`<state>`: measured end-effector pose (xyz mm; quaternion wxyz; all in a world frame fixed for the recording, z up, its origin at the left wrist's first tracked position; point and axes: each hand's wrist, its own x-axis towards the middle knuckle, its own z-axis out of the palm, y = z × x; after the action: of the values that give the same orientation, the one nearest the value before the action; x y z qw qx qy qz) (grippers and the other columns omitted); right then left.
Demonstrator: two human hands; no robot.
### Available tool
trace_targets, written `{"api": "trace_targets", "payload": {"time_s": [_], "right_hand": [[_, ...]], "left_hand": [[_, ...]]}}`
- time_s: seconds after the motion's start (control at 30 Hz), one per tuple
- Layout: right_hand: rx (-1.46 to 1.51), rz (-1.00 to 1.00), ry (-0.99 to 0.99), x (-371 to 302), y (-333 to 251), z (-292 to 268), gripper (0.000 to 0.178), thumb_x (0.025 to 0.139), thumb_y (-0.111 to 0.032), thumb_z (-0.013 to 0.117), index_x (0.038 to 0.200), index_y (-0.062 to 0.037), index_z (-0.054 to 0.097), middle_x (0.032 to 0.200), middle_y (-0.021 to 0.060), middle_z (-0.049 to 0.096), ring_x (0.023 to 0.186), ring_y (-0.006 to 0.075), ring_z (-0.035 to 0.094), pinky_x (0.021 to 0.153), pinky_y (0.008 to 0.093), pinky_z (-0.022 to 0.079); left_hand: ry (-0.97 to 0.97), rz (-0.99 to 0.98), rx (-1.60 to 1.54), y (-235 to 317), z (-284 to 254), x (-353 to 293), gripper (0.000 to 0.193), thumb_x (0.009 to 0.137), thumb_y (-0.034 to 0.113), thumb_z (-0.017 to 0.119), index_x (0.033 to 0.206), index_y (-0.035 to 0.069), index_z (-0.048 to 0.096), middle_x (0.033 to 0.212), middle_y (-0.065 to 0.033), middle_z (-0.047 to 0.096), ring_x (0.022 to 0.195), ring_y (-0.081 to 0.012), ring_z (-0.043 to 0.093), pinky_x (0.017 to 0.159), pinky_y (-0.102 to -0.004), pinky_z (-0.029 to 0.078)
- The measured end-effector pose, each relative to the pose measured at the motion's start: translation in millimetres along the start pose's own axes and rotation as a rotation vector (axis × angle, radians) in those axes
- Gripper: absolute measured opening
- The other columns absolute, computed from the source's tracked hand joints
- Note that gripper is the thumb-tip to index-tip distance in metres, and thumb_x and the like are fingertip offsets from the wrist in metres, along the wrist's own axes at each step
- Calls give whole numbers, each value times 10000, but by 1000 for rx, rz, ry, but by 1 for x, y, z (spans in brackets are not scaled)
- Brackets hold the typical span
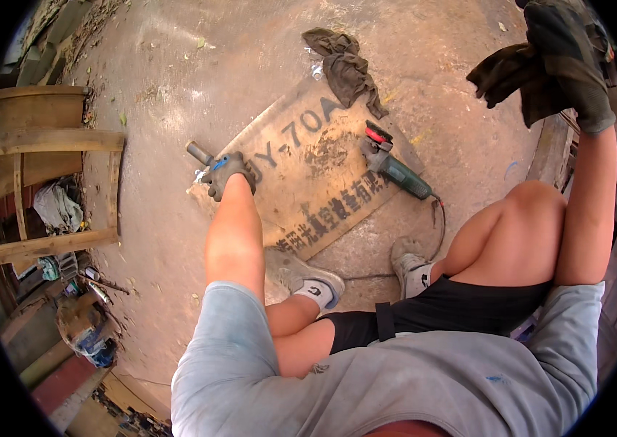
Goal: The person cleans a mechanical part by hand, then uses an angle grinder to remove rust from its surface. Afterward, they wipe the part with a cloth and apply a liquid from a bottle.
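Note:
My left hand [232,175], in a dark work glove, is closed at the left corner of a tan board [301,171] lying on the ground. A short, dull metal cylinder [199,153] sticks out from its fingers, with a bit of blue beside them. Raised high at the right, my gloved right hand [567,69] grips a dark brown rag [505,73] that hangs to the left. An angle grinder [399,171] with a green body and a red-and-black head rests on the board's right part, its cord running toward my shoe. Crumpled dark cloth [350,73] lies over the board's far corner.
A wooden frame [50,142] stands at the left, with clutter and bundled bags [82,324] below it. Wooden planks [552,153] line the right side. Concrete ground [199,73] surrounds the board; my shoes [406,255] are at its near edge.

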<state>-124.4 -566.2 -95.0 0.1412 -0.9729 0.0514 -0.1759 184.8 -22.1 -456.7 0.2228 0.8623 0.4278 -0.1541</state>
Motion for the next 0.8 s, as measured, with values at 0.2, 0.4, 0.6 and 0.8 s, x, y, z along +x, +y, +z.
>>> {"api": "trace_targets", "payload": {"time_s": [0.2,0.4,0.6,0.8], "right_hand": [[-259,-141,-187,16,-6,6,391,959,-94,658,1345,-46,693,1305,151,664,1285,336,610,1098,418,503],[-105,-292,-531,-2,53,53,380,768,-104,757,1143,-48,735,1092,170,652,1056,421,602,915,463,513],[-204,-480,-1449,-49,68,175,231,809,-360,805,923,-164,848,795,211,758,663,377,708,681,436,568],[-1031,-578,-1795,-115,173,165,320,873,-379,699,1018,-142,859,1143,125,813,1091,344,762,922,462,596]], "left_hand": [[-244,121,93,-1,21,51,945,858,597,838,1527,-1,540,1417,-229,661,1173,-352,708,930,-470,599],[-549,510,527,33,-92,116,1106,852,715,786,1556,-88,501,1548,-288,589,1381,-429,618,1166,-475,478],[-275,788,528,-4,-220,98,1056,889,623,795,1590,-84,440,1532,-322,578,1429,-412,579,1167,-447,485],[-691,708,-221,-95,-189,56,647,1037,434,742,1529,45,585,1397,-76,692,1216,-174,648,1019,-336,523]]}}
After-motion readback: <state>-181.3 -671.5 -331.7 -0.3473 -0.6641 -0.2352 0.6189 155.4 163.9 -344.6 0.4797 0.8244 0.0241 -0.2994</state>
